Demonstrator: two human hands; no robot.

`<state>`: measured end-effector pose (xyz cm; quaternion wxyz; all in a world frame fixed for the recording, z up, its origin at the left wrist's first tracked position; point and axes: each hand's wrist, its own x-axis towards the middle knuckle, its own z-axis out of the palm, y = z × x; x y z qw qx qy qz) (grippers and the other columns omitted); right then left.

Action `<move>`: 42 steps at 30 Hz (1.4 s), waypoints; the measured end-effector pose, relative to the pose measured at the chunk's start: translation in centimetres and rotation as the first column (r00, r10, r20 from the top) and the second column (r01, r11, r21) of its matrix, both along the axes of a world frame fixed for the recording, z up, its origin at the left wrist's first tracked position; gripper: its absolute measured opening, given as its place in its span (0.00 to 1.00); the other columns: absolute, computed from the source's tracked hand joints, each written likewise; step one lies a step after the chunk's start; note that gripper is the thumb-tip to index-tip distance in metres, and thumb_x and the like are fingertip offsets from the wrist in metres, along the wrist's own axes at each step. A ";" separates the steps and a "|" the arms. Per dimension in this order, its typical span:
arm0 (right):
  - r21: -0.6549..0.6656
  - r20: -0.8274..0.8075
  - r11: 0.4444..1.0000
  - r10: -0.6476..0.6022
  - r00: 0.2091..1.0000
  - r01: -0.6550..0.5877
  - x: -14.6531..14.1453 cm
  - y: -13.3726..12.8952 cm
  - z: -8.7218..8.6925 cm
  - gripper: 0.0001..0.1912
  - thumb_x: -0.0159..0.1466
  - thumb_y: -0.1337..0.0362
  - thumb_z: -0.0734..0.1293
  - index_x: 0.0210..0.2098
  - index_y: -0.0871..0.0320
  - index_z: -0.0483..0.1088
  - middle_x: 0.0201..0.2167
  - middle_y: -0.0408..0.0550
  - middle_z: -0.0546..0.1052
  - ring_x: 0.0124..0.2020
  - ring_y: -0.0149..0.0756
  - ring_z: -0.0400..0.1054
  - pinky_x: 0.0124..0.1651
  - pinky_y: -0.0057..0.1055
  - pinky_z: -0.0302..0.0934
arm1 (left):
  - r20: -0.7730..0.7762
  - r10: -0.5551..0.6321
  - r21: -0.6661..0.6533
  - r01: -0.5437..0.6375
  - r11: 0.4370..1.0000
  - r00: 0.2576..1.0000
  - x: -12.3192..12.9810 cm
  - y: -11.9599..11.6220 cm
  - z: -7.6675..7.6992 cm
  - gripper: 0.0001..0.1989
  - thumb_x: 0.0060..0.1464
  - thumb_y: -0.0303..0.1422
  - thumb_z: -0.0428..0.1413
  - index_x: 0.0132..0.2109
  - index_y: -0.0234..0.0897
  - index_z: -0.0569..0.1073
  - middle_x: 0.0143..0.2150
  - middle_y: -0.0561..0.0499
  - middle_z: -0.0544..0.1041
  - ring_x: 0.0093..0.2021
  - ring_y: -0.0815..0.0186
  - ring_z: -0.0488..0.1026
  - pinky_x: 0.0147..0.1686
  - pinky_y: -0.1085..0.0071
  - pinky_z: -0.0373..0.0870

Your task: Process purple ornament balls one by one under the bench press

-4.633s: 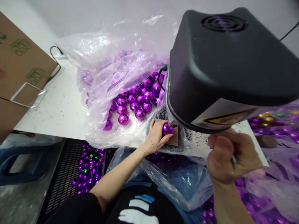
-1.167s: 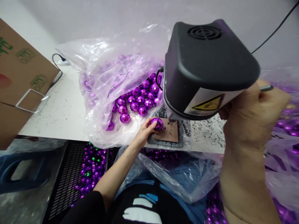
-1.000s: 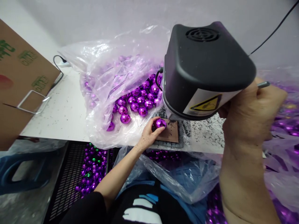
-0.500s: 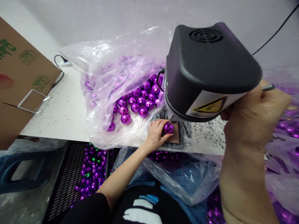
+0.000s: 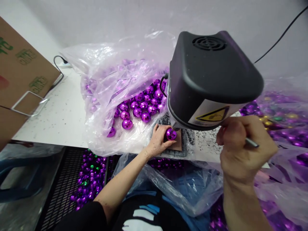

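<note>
My left hand (image 5: 157,141) pinches a shiny purple mirror-faceted ball (image 5: 171,134) between thumb and fingers. The ball rests on a small brown board (image 5: 177,146), right under the metal spindle (image 5: 175,125) of a black bench drill press (image 5: 214,73). Whether the spindle tip touches the ball I cannot tell. At the machine's right side, my right hand (image 5: 246,147) is closed round a metal lever (image 5: 252,142), whose end sticks out past the fingers. The machine's housing hides the rest of the lever.
Many purple balls (image 5: 145,117) lie in an open clear plastic bag (image 5: 96,128) on the white table (image 5: 55,122). A cardboard box (image 5: 26,73) stands left. Below are a black crate (image 5: 57,183) of purple and green balls and a blue stool (image 5: 21,189). More bagged balls (image 5: 286,118) sit right.
My right hand has come down and toward me with the lever. My left hand keeps the ball in place under the spindle. The whole view has shifted slightly.
</note>
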<state>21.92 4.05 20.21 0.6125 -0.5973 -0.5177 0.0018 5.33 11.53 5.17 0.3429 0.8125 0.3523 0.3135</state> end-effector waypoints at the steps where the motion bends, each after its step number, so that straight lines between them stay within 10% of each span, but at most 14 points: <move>1: 0.019 0.030 1.000 0.007 1.000 -0.008 0.1 -0.3 -0.6 0.10 0.65 0.60 0.63 0.32 0.60 0.70 0.19 0.39 0.63 0.20 0.20 0.57 0.24 0.24 0.48 | 0.006 0.002 0.007 -0.002 1.000 1.000 0.0 0.0 0.0 0.29 0.56 0.44 0.61 0.60 0.39 0.66 0.57 0.42 0.73 0.62 0.50 0.64 0.68 0.50 0.45; 10: 0.200 0.100 0.980 -0.015 0.995 -0.006 0.4 0.0 -5.1 0.06 0.62 0.64 0.63 0.37 0.55 0.72 0.24 0.42 0.67 0.23 0.24 0.62 0.25 0.26 0.52 | 0.018 0.029 -0.001 -0.029 1.000 0.999 0.0 -0.3 0.1 0.27 0.56 0.44 0.62 0.59 0.39 0.67 0.52 0.44 0.76 0.57 0.51 0.68 0.67 0.51 0.48; 34: 0.351 0.161 0.935 -0.011 0.987 -0.047 0.3 1.2 -9.5 0.07 0.63 0.68 0.61 0.38 0.61 0.69 0.24 0.42 0.67 0.27 0.24 0.65 0.33 0.26 0.62 | -0.021 0.036 0.094 -0.034 0.995 0.999 0.0 -0.3 -0.2 0.27 0.57 0.43 0.61 0.59 0.36 0.65 0.53 0.43 0.76 0.56 0.54 0.70 0.66 0.51 0.52; 42: 0.178 0.040 0.984 -0.025 0.999 0.018 0.8 2.3 -0.8 0.18 0.68 0.60 0.58 0.26 0.64 0.68 0.18 0.40 0.59 0.19 0.17 0.53 0.23 0.21 0.43 | 0.002 0.030 0.098 -0.030 0.995 1.000 0.3 0.1 0.0 0.27 0.56 0.43 0.62 0.58 0.37 0.66 0.56 0.42 0.73 0.59 0.52 0.68 0.64 0.51 0.56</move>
